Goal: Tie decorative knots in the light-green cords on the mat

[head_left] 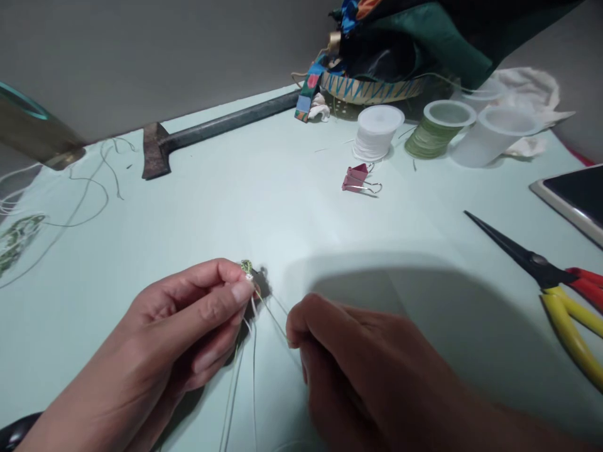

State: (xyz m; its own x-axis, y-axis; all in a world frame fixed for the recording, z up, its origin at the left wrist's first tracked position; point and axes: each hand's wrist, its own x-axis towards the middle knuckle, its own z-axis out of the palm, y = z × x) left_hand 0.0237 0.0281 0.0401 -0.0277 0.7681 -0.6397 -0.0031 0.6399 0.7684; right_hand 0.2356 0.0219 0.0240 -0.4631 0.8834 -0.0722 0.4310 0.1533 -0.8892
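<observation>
My left hand (188, 326) pinches a small knotted green and white piece (247, 269) between thumb and forefinger, low over the pale green table (282, 213). Thin white and green threads (257, 326) run down from the knot toward me. My right hand (358, 370) is closed in a pinch on one green thread, just right of the left hand, pulling it to the side.
A hammer (207, 129) lies at the back left. A pink binder clip (358, 179), white thread spool (377, 132), green spool (438, 129) and a clear spool (494, 135) sit at back right, before a woven basket (372, 88) with cloth. Scissors (541, 267) and a tablet (575, 198) lie right. Loose threads (80, 188) lie left.
</observation>
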